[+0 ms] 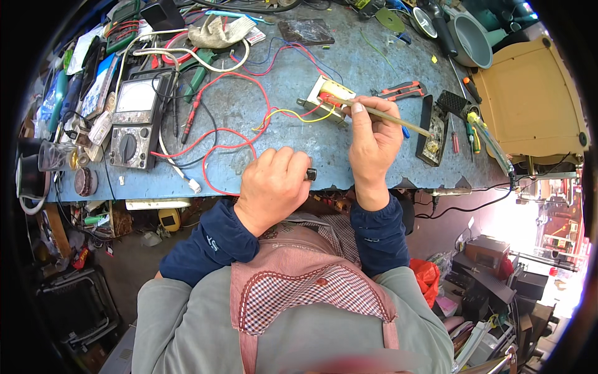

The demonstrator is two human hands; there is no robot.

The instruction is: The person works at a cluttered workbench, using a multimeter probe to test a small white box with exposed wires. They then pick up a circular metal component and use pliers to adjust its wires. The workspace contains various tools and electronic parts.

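My right hand (pixel 374 140) is closed on a long thin tan stick (pixel 398 119), whose front end lies at the red part of a small transformer (pixel 331 87) with a cream winding and red and yellow wires (pixel 299 118). The transformer rests on the blue bench (pixel 330 149). My left hand (pixel 274 187) is closed near the front edge, around a small black object (pixel 310 174) that pokes out beside the fingers; most of it is hidden. A red-and-black cutter (pixel 405 88) lies behind my right hand.
An analog multimeter (pixel 134 118) with red and black leads sits left. At right are a black tray (pixel 430 146), small screwdrivers (pixel 455 140), a grey bowl (pixel 470 40) and a tan board (pixel 529 100). A rag (pixel 218 31) and dark plate (pixel 305 32) lie at the back.
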